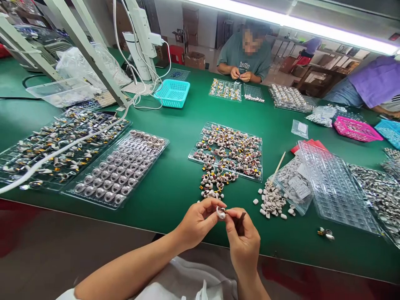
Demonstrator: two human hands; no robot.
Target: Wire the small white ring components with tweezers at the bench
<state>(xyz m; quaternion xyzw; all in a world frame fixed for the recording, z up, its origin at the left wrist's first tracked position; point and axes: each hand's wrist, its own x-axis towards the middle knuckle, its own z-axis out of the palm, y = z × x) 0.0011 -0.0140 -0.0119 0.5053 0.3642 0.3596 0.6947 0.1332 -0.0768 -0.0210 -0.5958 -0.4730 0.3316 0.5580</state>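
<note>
Over the table's front edge, my left hand [198, 223] pinches a small, glossy white earbud shell [221, 213] between thumb and fingertips. My right hand [245, 241] is closed around a thin dark tool [242, 217], perhaps tweezers, with its end sticking out between the fingers. The right fingertips meet the shell's side, where small dark and yellowish parts show. Just beyond my hands lies a loose pile of wired earbud parts [215, 181], spilling from a clear tray [195, 156] full of the same. Right of them is a heap of pale caps [273, 200].
Trays of shells [114, 171] and of parts [62, 141] lie left, under a white cable [62, 149]. A turquoise basket [173, 93] stands farther back. An empty-celled clear tray [337, 187] and a loose earbud [325, 233] lie right. A co-worker [246, 54] sits opposite.
</note>
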